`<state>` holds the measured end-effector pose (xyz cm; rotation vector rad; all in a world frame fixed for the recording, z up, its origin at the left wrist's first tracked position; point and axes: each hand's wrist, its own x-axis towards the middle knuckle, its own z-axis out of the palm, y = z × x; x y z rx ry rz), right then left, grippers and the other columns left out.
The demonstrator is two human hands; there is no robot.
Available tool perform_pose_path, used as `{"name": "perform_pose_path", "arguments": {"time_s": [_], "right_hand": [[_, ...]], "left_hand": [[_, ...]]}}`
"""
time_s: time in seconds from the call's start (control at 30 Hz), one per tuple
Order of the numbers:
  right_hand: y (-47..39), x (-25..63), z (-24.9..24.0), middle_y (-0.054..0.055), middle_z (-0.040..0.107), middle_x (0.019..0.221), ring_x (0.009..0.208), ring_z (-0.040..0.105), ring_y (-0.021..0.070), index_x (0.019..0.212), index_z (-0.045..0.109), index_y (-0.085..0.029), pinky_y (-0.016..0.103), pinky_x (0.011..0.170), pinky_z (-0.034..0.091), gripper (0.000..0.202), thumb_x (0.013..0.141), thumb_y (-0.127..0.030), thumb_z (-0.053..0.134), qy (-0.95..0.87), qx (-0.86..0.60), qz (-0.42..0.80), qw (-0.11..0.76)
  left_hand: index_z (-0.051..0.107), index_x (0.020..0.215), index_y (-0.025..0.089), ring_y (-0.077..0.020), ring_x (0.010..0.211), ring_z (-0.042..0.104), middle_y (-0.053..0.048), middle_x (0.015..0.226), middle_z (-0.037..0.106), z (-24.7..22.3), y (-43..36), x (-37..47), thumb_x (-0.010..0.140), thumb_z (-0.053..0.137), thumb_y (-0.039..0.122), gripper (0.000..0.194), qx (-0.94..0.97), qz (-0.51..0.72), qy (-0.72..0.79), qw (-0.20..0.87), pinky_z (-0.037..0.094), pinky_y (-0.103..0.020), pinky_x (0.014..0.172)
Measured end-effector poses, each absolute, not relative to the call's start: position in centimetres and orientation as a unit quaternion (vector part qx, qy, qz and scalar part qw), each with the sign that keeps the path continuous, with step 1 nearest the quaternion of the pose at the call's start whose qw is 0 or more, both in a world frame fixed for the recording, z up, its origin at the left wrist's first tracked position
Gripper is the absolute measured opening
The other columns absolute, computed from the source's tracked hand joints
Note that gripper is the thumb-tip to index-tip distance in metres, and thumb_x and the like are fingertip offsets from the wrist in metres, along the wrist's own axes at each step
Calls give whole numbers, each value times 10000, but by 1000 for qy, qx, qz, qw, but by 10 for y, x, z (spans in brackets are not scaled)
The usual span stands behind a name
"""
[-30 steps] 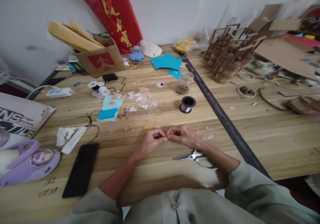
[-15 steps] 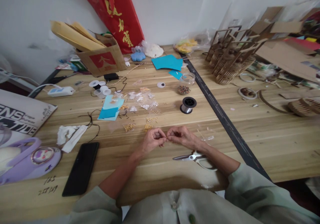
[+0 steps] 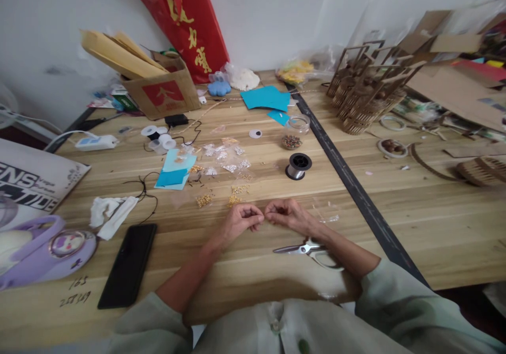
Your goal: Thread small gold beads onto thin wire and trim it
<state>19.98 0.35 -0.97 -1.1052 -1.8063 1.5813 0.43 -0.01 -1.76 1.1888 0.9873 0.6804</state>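
My left hand (image 3: pixel 244 220) and my right hand (image 3: pixel 288 215) meet fingertip to fingertip over the wooden table. Both are closed in a pinch; whatever lies between the fingers is too small to make out. Just beyond the left hand are little piles of gold beads (image 3: pixel 204 200). A spool of clear thread (image 3: pixel 298 165) stands past the right hand. Under the right forearm lies a pair of scissors (image 3: pixel 306 248) with pale handles. Small clear plastic bags (image 3: pixel 328 213) rest to the right of that hand.
A black phone (image 3: pixel 127 266) lies at left, near a purple bag-like object (image 3: pixel 47 251). Farther back are blue cards (image 3: pixel 264 98), a glass jar of beads (image 3: pixel 292 139) and a cardboard box (image 3: pixel 162 93). Woven bamboo lanterns (image 3: pixel 361 93) stand at back right. A dark strip (image 3: pixel 340 172) crosses the table.
The fingertips of both hands have drawn slightly apart, and the left fingers have closed more tightly together. Nothing else on the table has visibly moved.
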Motion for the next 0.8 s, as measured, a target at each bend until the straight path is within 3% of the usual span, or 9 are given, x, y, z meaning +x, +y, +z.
{"name": "perform_pose_path", "arguments": {"time_s": [0.17, 0.8], "right_hand": [[4, 200, -9, -7, 517, 630, 546, 427, 89, 828, 601, -121, 208, 497, 315, 346, 815, -466, 587, -636, -397, 605, 268], [3, 202, -7, -18, 478, 666, 583, 360, 86, 834, 603, -131, 219, 526, 260, 296, 862, -422, 552, -684, -394, 554, 266]], "left_hand": [[649, 728, 113, -85, 498, 536, -4, 572, 606, -17, 0, 2, 671, 730, 368, 274, 509, 311, 434, 676, 444, -213, 520], [612, 719, 115, -87, 532, 518, 7, 574, 577, -10, 1, 2, 676, 712, 362, 270, 513, 331, 450, 652, 432, -218, 553]]}}
